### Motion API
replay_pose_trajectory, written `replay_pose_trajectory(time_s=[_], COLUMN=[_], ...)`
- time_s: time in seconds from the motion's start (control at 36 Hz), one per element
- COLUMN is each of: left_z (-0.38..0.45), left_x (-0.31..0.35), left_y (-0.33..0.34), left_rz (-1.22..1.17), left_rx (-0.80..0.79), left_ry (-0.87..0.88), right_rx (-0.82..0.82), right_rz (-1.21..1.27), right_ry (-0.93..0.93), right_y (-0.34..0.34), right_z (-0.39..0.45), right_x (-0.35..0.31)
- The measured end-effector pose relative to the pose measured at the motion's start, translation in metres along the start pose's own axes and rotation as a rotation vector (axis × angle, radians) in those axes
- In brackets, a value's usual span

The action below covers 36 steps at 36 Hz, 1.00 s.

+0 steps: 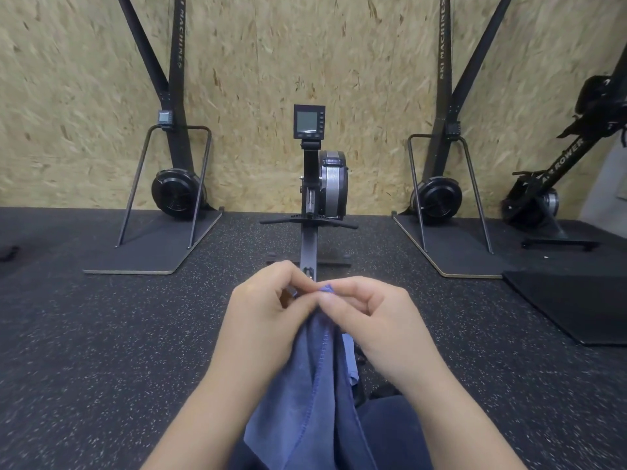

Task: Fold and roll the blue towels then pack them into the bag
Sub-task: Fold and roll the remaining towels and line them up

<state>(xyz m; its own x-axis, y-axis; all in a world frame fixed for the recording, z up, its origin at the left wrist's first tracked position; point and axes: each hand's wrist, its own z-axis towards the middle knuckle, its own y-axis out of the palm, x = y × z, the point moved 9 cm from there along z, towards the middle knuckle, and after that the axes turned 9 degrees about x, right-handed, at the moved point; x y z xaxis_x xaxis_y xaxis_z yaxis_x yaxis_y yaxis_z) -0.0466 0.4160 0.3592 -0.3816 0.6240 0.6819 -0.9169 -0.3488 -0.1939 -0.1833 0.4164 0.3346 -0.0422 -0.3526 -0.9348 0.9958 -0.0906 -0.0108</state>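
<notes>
A: Report hand status.

B: The left hand (268, 300) and the right hand (366, 310) are raised together in the middle of the view, fingertips meeting. Both sets of fingers are curled and pinch the top edge of 1 blue towel (315, 395). A small tip of the cloth shows above the right hand's fingers.

A: Towel location and condition?

B: It hangs from the 2 pinch points down between the forearms to the bottom edge of the view, above the floor (101, 334). Material: soft, matte, napped cloth. A stitched hem in brighter blue thread runs down the centre fold. The cloth is gathered lengthwise into loose vertical folds, not flat. A paler blue layer shows behind the right edge; whether it belongs to the same towel cannot be determined.

A: Any container visible?

B: I cannot make out a bag in this view. A dark shape lies under the right forearm, too obscured to identify.

A: Surroundings?

B: The floor is black rubber with pale speckles. A rowing machine (317, 184) stands straight ahead: grey rail, round flywheel housing, square monitor on a black arm. 2 ski machines (176, 184) stand on flat rectangular base boards, 1 on each side of the rower. A second rower (556, 178) is tipped upright at the far right. A black mat (573, 300) lies near the right edge. The wall (305, 45) is rough, tan chipboard.
</notes>
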Motion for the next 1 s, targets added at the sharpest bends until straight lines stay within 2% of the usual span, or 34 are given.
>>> replay_pose_trajectory(time_s=[0.08,0.17,0.28,0.44,0.58,0.81,1.0], left_z=[0.003,0.009,0.017,0.023,0.023,0.024,0.035], left_x=[-0.012,-0.02,-0.023,-0.023,-0.036,-0.09,-0.126], left_y=[0.006,0.014,0.022,0.035,0.046,0.055,0.037], left_rz=[-0.077,-0.122,-0.101,-0.053,0.098,0.477,0.658], left_rx=[-0.015,-0.048,-0.095,-0.146,-0.259,-0.439,-0.423], left_ry=[-0.121,-0.16,-0.102,-0.012,0.07,0.145,0.155], right_rx=[-0.016,-0.052,-0.025,0.117,0.211,0.344,0.473], right_rz=[0.039,0.026,-0.014,-0.107,-0.063,0.063,0.013], right_ry=[0.036,0.043,0.01,-0.027,-0.043,-0.149,-0.112], right_y=[-0.001,-0.002,-0.008,-0.021,-0.045,-0.089,-0.132], right_z=[0.008,0.017,0.029,0.047,0.064,0.078,0.081], right_x=[0.006,0.007,0.004,0.002,-0.006,-0.007,0.026])
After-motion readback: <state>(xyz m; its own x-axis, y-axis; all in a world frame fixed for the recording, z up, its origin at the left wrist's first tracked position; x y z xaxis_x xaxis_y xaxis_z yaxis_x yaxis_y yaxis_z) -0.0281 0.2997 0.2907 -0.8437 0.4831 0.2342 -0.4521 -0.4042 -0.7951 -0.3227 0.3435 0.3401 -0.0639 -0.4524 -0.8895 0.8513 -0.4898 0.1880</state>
